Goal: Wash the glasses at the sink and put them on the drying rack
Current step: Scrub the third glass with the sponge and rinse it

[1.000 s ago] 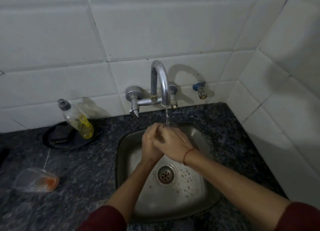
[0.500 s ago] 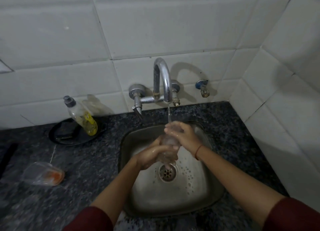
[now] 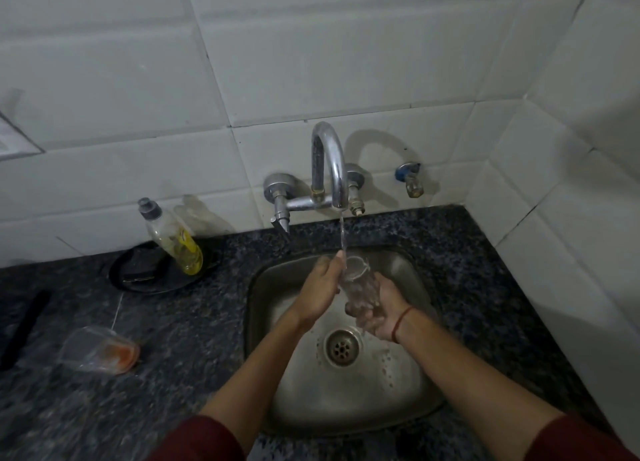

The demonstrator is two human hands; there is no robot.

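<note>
tub: a clear plastic tub with orange smears (image 3: pixel 98 353) lies tipped over on the dark speckled stone counter (image 3: pixel 180 384), well to the left of the left fingers.
soap: a clear bottle of yellow dish liquid (image 3: pixel 173 244) leans on a black round tray (image 3: pixel 138 282), left of those fingers and further back.
left hand (image 3: pixel 318 287): I read its fingers (image 3: pixel 332 263) as wrapped round the upper side of the clear patterned drinking glass (image 3: pixel 360 284), with one tip in the stream.
glass: it stands mouth-up between both sets of fingers, above the steel sink (image 3: pixel 346 405). Water from the chrome arched tap (image 3: pixel 329 159) falls at its left rim.
right hand (image 3: pixel 379 318): its fingers are curled under and round the base, carrying the weight.
step: rinsing, I judge; the racking has not begun.
next: tip the water out and keep a firm hold, since wet glass slips. Then carry it to the drying rack, which I cannot see from here, so I would need to look round for it first.
</note>
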